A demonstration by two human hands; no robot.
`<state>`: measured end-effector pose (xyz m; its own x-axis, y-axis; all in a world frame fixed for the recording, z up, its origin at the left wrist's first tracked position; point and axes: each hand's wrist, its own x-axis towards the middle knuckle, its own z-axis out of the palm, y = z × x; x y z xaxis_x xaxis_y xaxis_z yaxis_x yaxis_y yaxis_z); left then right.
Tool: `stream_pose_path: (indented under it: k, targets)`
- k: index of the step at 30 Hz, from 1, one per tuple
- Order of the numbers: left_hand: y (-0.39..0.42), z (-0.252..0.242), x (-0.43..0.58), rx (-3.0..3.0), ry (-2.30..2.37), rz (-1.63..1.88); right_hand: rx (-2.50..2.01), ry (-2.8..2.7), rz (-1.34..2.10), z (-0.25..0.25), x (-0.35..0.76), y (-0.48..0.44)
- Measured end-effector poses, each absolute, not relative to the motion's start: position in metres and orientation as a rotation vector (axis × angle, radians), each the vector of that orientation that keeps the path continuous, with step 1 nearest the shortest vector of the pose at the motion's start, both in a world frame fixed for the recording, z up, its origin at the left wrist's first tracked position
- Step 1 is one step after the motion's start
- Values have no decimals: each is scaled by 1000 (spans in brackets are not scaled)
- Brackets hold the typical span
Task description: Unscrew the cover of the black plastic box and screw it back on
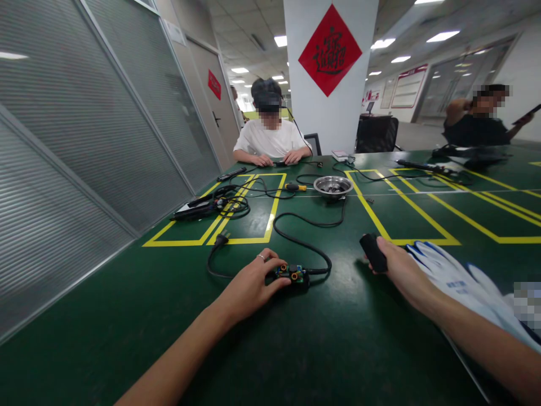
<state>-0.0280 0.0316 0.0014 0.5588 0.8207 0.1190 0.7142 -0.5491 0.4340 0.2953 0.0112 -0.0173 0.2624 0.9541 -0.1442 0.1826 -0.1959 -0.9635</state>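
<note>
While the circuit board (295, 274) lies exposed just below the frame's centre, I have its left end pinched in my left hand (252, 282). My right hand (399, 266), right of centre, grips a black piece (373, 254), probably its cover, so I judge it opened and not reclosed. The tabletop (321, 349) gives me room lower centre; gloves (459, 285) crowd the right, a cord (310, 246) the upper side.

The dark green worktop (329, 349) is marked with yellow tape outlines (173, 243). Tangled black cables (211, 208) lie at the left, and a black plug (221, 239) sits nearer. A black cord (313, 248) curves across the middle. Farther off stands a metal bowl (327, 194), a yellow-and-black screwdriver (296, 187) just left of it. White gloves (460, 282) lie near right.
</note>
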Motion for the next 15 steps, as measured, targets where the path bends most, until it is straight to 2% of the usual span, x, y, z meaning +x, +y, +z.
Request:
stream_pose_path:
  k: [5,9,15]
  targets:
    - [34,3,-29,2442,1408,684,-1700,-1574,498,-34,283,18]
    - [32,4,-29,2455,1426,745,-1707,-1861,188,-42,273,15]
    - [31,1,-26,2490,1482,769,-1648,-2042,-128,-19,248,-13]
